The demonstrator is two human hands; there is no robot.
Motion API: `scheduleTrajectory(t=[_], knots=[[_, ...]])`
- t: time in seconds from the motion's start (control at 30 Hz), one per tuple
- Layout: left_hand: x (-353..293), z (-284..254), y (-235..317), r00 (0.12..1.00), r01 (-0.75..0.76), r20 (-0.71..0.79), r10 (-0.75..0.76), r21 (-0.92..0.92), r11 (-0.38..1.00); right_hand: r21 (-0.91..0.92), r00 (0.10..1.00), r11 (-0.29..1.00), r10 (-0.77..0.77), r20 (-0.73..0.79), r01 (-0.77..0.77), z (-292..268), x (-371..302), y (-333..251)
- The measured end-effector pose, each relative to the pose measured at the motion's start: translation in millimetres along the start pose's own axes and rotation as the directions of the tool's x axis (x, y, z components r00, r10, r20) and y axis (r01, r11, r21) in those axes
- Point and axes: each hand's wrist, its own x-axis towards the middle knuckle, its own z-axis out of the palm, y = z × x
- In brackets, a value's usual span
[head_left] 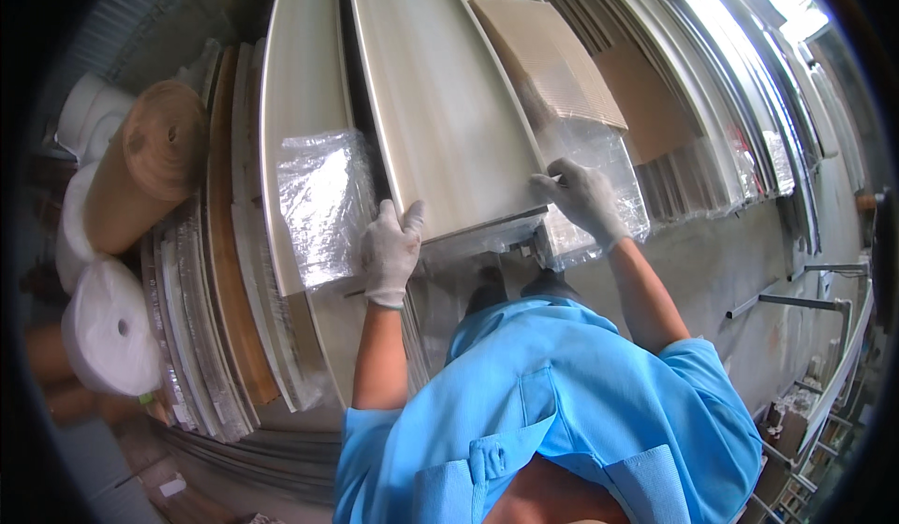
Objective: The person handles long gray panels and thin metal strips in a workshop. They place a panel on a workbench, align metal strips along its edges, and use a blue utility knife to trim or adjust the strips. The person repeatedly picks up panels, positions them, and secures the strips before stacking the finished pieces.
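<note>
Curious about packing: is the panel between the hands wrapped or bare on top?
Seemingly bare: the cream panel shows no crinkled wrap on top.

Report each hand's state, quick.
Left hand: closed on the long middle panel at its near left corner.
Right hand: curled at its near right corner; grip unclear.

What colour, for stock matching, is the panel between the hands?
The panel is pale cream, head view.

Floor (pixel 693 285): grey, smooth, some darker marks. 2 groups of long panels sit over it: left panels (pixel 208 337) side by side, some plastic-wrapped; right panel stack (pixel 679 187), near ends in clear plastic. Long thin strips (pixel 267 458) lower left. Undersides hidden, can't confirm direct floor contact for these.
</note>
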Motion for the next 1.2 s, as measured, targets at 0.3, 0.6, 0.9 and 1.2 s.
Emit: scheduleTrajectory(t=[0.3,0.6,0.9,1.2], knots=[[7.7,14.4,-13.7,0.994,-0.068,-0.100,0.048,-0.199,0.978,0.177,0.995,0.982,0.057,0.077,-0.070,33.0,17.3,13.0],[-79.8,19.6,-10.2,0.992,-0.121,-0.027,0.122,-0.463,0.878,0.246,0.997,0.969,-0.014,0.074,-0.005,14.3,-69.6,46.4],[-225.8,34.1,-2.2,0.982,-0.005,0.136,0.133,-0.681,0.732,0.242,0.983,0.967,0.032,0.179,-0.076,-11.6,-248.5,104.9],[-329.2,117.8,42.8,0.893,0.450,0.436,-0.110,-0.858,0.249,0.512,0.930,0.807,0.117,0.349,-0.294,-43.2,-336.7,174.0]])
